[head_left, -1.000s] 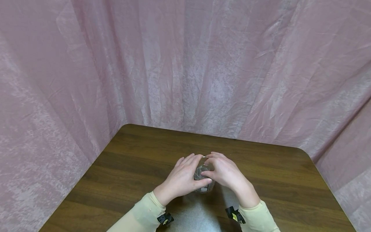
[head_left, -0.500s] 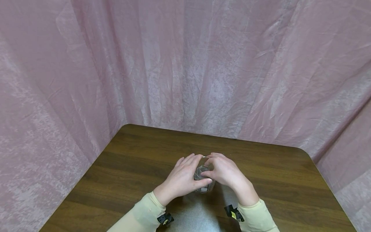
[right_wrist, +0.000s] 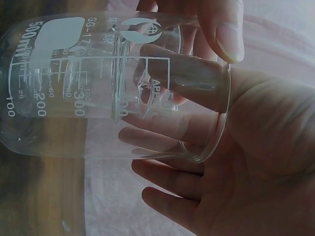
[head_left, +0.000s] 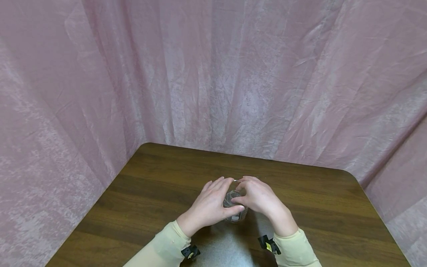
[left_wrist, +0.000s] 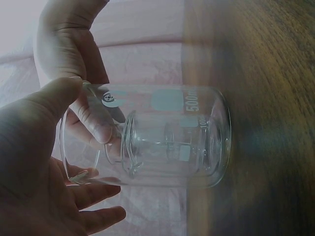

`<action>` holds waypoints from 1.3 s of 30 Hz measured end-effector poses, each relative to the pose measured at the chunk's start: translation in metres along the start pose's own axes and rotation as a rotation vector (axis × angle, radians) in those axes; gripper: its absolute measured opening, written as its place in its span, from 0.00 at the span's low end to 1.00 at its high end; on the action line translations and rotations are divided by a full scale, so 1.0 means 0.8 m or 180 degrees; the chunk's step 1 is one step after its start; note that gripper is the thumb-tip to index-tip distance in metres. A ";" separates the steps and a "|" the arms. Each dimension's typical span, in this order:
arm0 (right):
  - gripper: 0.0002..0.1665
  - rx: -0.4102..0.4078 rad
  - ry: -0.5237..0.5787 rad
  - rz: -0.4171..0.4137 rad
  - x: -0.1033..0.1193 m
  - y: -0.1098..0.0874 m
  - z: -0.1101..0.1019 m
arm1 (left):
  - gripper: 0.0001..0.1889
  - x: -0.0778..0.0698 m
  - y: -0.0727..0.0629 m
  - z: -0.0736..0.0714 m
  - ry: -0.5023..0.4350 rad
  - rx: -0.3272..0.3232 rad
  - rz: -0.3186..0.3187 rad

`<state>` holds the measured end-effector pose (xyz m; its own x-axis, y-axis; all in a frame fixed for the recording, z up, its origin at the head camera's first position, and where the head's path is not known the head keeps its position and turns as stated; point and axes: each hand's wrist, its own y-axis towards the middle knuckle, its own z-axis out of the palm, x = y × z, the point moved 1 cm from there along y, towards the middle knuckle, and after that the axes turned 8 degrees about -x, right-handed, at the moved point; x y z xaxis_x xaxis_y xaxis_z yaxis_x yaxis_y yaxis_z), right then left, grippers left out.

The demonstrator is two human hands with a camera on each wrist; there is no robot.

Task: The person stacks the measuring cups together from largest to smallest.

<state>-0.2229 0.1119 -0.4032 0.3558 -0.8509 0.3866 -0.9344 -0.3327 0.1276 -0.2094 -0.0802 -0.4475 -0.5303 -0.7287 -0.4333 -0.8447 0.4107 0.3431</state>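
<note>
A large clear glass beaker [left_wrist: 167, 98], printed 500 ml, stands upright on the table in front of me. Smaller clear glass beakers sit nested inside it; the rim of a middle one [left_wrist: 131, 142] shows through the wall. My left hand [head_left: 208, 203] grips the large beaker near its mouth, thumb on the near side and fingers on the far side. My right hand [head_left: 261, 196] reaches into the mouth from the right. Its thumb and finger pinch at the rim of the smallest beaker [right_wrist: 145, 91]; glass overlaps blur the exact contact. Its other fingers stay outside, behind the glass.
The brown wooden table [head_left: 160, 163] has rounded far corners. Pink curtains [head_left: 213, 74] hang behind it and along both sides. Small black devices with yellow marks [head_left: 191, 252] are strapped at both wrists, over pale yellow sleeves [head_left: 160, 246].
The right wrist has shifted very slightly forward. Both hands and the beakers otherwise keep their places.
</note>
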 end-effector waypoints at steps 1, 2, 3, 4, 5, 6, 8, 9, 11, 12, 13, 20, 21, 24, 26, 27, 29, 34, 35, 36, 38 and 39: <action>0.17 0.0003 0.0002 0.0001 0.000 0.000 0.000 | 0.50 0.000 0.000 0.000 -0.0005 0.0006 -0.0003; 0.17 0.0007 0.0000 0.0000 0.000 0.000 0.000 | 0.50 0.000 0.000 0.000 -0.0009 0.0007 -0.0003; 0.17 0.0010 -0.0001 0.0000 0.000 0.000 0.000 | 0.50 0.000 0.000 0.000 -0.0011 0.0008 0.0000; 0.17 0.0015 0.0001 0.0000 0.000 0.001 0.000 | 0.50 0.000 0.000 0.000 -0.0013 0.0007 0.0004; 0.18 0.0019 -0.0004 -0.0001 0.000 0.001 0.000 | 0.50 0.000 0.000 0.000 -0.0015 0.0009 0.0007; 0.18 0.0025 -0.0007 0.0002 0.000 0.001 0.000 | 0.49 0.001 0.001 0.000 -0.0014 0.0009 0.0011; 0.18 0.0033 -0.0018 0.0007 0.000 0.001 -0.001 | 0.49 0.001 0.001 0.000 -0.0011 0.0012 0.0014; 0.18 0.0038 -0.0019 0.0007 0.000 0.001 -0.001 | 0.49 0.001 0.001 0.000 -0.0009 0.0016 0.0013; 0.18 0.0041 -0.0022 0.0006 -0.001 0.001 -0.002 | 0.49 0.001 0.001 0.000 -0.0008 0.0023 0.0014; 0.18 0.0045 -0.0015 0.0006 -0.001 0.001 -0.002 | 0.49 0.001 0.001 0.000 -0.0003 0.0026 0.0015; 0.18 0.0045 -0.0013 0.0005 -0.001 0.001 -0.001 | 0.49 0.000 0.000 0.000 0.0000 0.0027 0.0016; 0.18 0.0038 -0.0002 -0.0012 -0.002 0.002 -0.001 | 0.49 0.000 0.000 -0.001 0.0008 0.0032 0.0005; 0.18 0.0040 0.0002 -0.0012 -0.002 0.002 -0.001 | 0.49 0.000 0.000 -0.001 0.0009 0.0033 0.0003; 0.18 0.0044 0.0008 -0.0011 -0.001 0.002 -0.001 | 0.49 0.000 0.000 -0.001 0.0001 0.0040 -0.0003; 0.18 0.0057 0.0021 -0.0005 -0.002 0.002 -0.001 | 0.49 0.000 0.000 -0.001 -0.0001 0.0041 -0.0006; 0.18 0.0062 0.0031 -0.0001 -0.002 0.002 0.000 | 0.49 0.000 0.000 -0.001 0.0001 0.0040 -0.0006; 0.17 0.0072 0.0039 0.0007 -0.002 0.002 0.000 | 0.49 0.000 0.000 -0.001 -0.0001 0.0039 -0.0010; 0.17 0.0075 0.0064 0.0030 -0.003 0.002 0.001 | 0.50 0.000 -0.001 -0.001 0.0010 0.0040 -0.0010; 0.17 0.0074 0.0075 0.0038 -0.003 0.002 0.001 | 0.50 0.000 -0.001 -0.001 0.0012 0.0038 -0.0008; 0.17 0.0071 0.0074 0.0030 -0.003 0.002 0.001 | 0.50 0.000 -0.001 -0.001 0.0014 0.0039 -0.0009; 0.17 0.0061 0.0068 0.0006 -0.003 0.002 0.001 | 0.50 0.000 -0.001 -0.001 0.0016 0.0039 -0.0013; 0.18 0.0061 0.0078 0.0014 -0.003 0.002 0.001 | 0.50 0.000 -0.001 -0.001 0.0018 0.0037 -0.0014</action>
<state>-0.2255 0.1129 -0.4047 0.3508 -0.8422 0.4095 -0.9353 -0.3369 0.1084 -0.2089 -0.0809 -0.4473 -0.5263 -0.7335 -0.4300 -0.8478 0.4140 0.3315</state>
